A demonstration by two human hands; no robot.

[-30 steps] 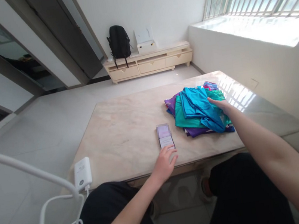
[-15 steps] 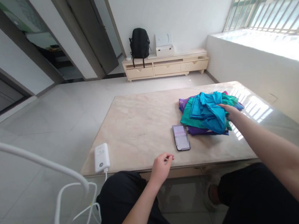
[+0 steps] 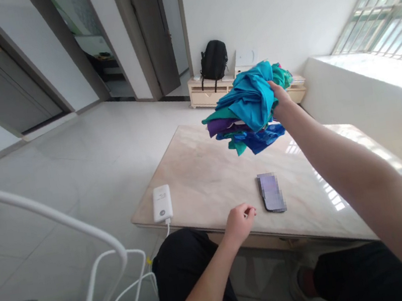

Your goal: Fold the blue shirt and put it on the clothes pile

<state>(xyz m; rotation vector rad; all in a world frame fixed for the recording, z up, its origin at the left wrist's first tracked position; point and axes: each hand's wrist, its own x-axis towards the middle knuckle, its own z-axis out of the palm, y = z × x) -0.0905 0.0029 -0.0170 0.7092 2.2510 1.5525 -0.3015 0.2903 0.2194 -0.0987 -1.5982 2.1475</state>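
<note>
A bundle of folded clothes (image 3: 250, 99), blue, green and purple, hangs above the far part of the marble-topped table (image 3: 189, 172). My right hand (image 3: 280, 101) is closed on its right side, with some fingers hidden behind the fabric. Near the table's front edge, my left hand (image 3: 241, 223) rests with its fingers curled together; whether anything small is in them cannot be made out. A phone (image 3: 271, 193) lies on the table to the right of my left hand.
A white power bank (image 3: 162, 203) with a white cable lies at the table's left front. Beyond the table, a low cabinet (image 3: 204, 94) bears a black backpack (image 3: 213, 60) and a white box. A thick white tube curves at the left.
The clothes have been lifted off the table in my right hand, up and away from the phone. The view has shifted, and my left hand stays near the front edge.
</note>
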